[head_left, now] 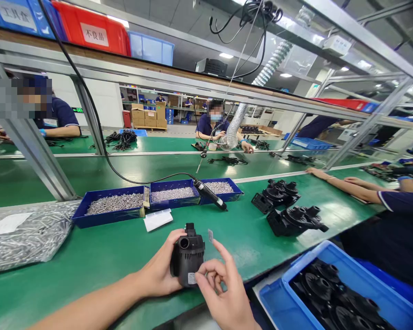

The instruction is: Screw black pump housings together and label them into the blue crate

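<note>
My left hand (160, 270) grips a black pump housing (188, 254) upright above the green bench near its front edge; the housing has a round port on top and a small white label low on its front. My right hand (223, 288) is at the housing's lower right, fingers curled by the label, with the forefinger raised and a small clear sticker (210, 235) standing on its tip.
Three blue trays of screws (115, 204) and a corded electric screwdriver (210, 196) lie behind. Black pump housings (294, 219) sit to the right, and a blue bin (298, 266) holds more. A bag of screws (24, 238) lies left. A co-worker's arms (344, 185) rest at right.
</note>
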### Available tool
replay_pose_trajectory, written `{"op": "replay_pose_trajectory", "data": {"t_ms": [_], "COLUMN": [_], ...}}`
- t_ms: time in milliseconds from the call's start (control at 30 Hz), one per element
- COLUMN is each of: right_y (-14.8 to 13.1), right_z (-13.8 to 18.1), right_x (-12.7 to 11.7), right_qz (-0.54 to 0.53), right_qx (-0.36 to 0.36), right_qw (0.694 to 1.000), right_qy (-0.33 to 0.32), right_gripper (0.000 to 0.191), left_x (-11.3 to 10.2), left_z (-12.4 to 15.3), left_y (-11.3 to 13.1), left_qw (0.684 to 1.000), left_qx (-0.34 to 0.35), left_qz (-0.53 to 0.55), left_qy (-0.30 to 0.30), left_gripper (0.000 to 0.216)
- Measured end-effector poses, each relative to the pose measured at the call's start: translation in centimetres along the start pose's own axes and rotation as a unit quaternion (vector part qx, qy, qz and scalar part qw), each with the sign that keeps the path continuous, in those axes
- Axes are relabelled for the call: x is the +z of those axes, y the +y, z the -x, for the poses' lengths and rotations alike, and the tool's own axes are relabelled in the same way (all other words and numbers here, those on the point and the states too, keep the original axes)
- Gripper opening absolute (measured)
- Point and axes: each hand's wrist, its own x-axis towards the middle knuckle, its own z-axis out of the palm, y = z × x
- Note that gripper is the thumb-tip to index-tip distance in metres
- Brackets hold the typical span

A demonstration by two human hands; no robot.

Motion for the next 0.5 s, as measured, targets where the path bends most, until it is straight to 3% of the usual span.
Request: {"op": "replay_pose_trajectory", "data": {"t_ms": [100, 167, 233, 367, 500], "right_y": [0.4, 0.7, 1.1, 1.5, 1.8], "right_z": [0.0, -0.2, -0.6, -1.1, -1.4], "right_x": [-0.5, -1.0, -1.5, -2.1, -2.2], "right_qz": [0.153, 0.218, 0.206, 0.073, 0.018], "right_qx": [-0.195, -0.261, -0.214, 0.005, 0.075], "right_qw": [0.969, 0.940, 0.954, 0.997, 0.996], "right_qy": [0.010, 0.029, 0.042, 0.026, -0.036], "right_gripper": [0.070, 0.071, 0.066, 0.061, 0.074], "left_x": [0.0, 0.0, 0.1, 0.2, 0.3], "left_z": [0.0, 0.0, 0.2, 0.4, 0.2], "left_y": [-0.1, -0.3, -0.5, -0.8, -0.7], "left_qw": [1.000, 1.000, 1.000, 1.000, 1.000], "left_qx": [0.001, 0.003, 0.001, -0.006, -0.004], "left_qz": [-0.003, -0.004, -0.005, -0.008, -0.004], "left_qy": [-0.001, -0.001, -0.002, -0.004, 0.001], "left_gripper": [0.096, 0.097, 0.099, 0.103, 0.102]}}
